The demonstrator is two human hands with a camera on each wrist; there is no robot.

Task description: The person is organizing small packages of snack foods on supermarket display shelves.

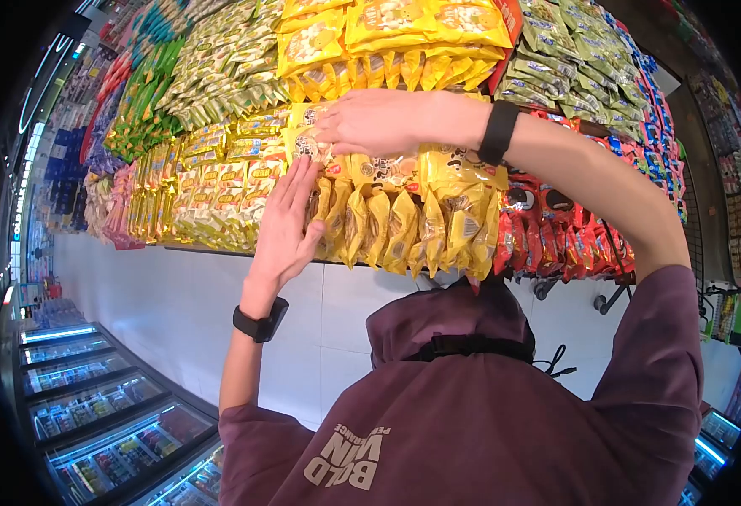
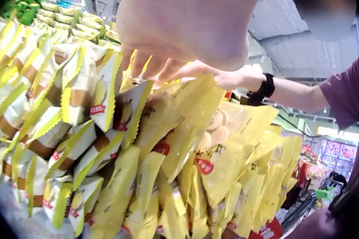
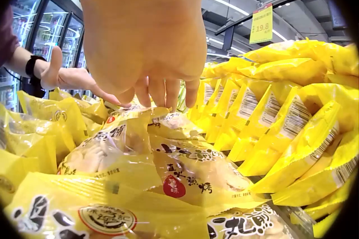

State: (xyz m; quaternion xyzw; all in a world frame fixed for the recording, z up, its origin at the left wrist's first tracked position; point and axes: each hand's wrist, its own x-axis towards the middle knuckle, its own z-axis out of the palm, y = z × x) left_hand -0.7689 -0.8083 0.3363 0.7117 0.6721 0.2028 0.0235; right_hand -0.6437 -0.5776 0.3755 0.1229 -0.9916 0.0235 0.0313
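Observation:
Yellow snack bags [image 1: 391,173] with round biscuits showing through them lie flat in a top layer, and more yellow bags [image 1: 404,228] stand upright along the front. My left hand [image 1: 286,215] rests its straight fingers on the left end of the flat layer, thumb spread. Across from it, my right hand [image 1: 379,122] reaches over the same layer, fingers extended and touching the bags near the left fingertips. From the right wrist view, its fingers [image 3: 162,90] lie against the far bags [image 3: 185,160]. Neither hand grips a bag.
Behind stand brighter yellow bags [image 1: 391,29]. Small white-and-yellow packets [image 1: 227,190] fill the left side, red packets [image 1: 556,228] the right. A 19.8 price sign [image 3: 261,25] hangs above. Glass-fronted coolers [image 1: 109,405] line the aisle, and tiled floor [image 1: 176,295] runs below the display.

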